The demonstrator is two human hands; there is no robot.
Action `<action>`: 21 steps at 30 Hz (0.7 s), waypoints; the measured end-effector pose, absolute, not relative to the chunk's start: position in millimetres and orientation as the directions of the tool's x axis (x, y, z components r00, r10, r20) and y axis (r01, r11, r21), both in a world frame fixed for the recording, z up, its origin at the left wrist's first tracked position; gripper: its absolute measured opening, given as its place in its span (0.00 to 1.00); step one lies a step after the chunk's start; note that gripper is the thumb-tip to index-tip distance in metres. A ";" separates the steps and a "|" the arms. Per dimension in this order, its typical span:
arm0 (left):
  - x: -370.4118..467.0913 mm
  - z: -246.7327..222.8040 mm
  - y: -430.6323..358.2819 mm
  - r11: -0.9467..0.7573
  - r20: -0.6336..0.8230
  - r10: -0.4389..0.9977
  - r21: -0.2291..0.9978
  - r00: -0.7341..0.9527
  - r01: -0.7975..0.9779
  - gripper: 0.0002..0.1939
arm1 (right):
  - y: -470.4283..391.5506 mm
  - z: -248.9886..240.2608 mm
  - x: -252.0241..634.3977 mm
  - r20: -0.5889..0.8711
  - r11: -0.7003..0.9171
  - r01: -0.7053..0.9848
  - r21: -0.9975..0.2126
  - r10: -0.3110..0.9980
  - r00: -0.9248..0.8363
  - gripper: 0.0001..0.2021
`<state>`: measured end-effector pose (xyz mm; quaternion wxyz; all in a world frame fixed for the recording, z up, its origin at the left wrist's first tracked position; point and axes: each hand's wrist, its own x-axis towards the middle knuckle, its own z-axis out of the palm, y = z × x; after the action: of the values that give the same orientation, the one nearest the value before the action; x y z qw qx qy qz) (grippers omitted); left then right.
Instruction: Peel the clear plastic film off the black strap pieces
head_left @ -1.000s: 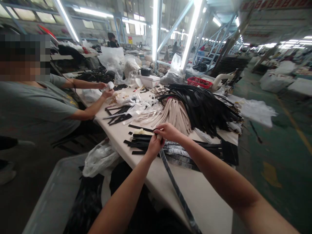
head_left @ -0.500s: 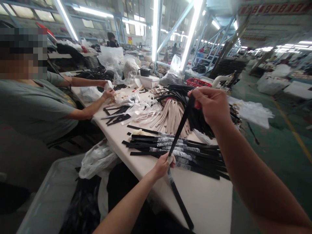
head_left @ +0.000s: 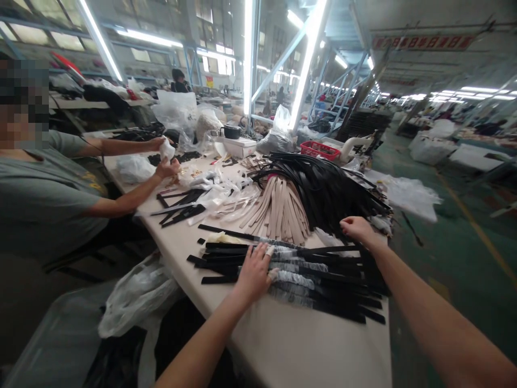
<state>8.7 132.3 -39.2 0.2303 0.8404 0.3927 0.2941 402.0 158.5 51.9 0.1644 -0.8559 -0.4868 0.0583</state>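
Black straps [head_left: 339, 293] with clear plastic wrap round their middles lie in a loose row across the near part of the table. On these straps rests my left hand [head_left: 254, 272], fingers stretched out and pale coverings on some fingertips. My right hand [head_left: 357, 230] is closed just above the right ends of the straps, beside a large heap of long black strips [head_left: 323, 188]. Whatever may be between its fingers is hidden against the dark material. A fanned bundle of beige strips [head_left: 278, 213] lies behind the wrapped straps.
A co-worker [head_left: 52, 172] sits at the left, handling something white. Plastic bags [head_left: 226, 188], a white box [head_left: 239, 146] and a red basket [head_left: 320, 150] stand farther back on the table [head_left: 323, 350]. A grey bin [head_left: 52, 334] is at lower left.
The black strap stretched between my hands has come down among the others. My right hand has dropped from its raised position; my left hand has loosened and spread on the row.
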 end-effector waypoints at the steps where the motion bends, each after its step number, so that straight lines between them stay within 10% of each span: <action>1: 17.5 -48.0 126.3 -0.589 0.316 0.796 0.603 0.517 0.538 0.29 | 176.0 33.3 386.3 0.004 -0.459 0.823 -0.334 0.873 0.489 0.09; 21: 21.8 -73.8 110.5 -0.512 0.302 0.840 0.719 0.452 0.471 0.27 | 274.8 -57.2 334.4 -0.076 -0.454 0.856 -0.249 0.890 0.450 0.26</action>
<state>21.8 110.5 -73.8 0.2801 0.8046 0.4072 0.3293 334.4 274.8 -57.2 0.0872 -0.8470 -0.5152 0.0981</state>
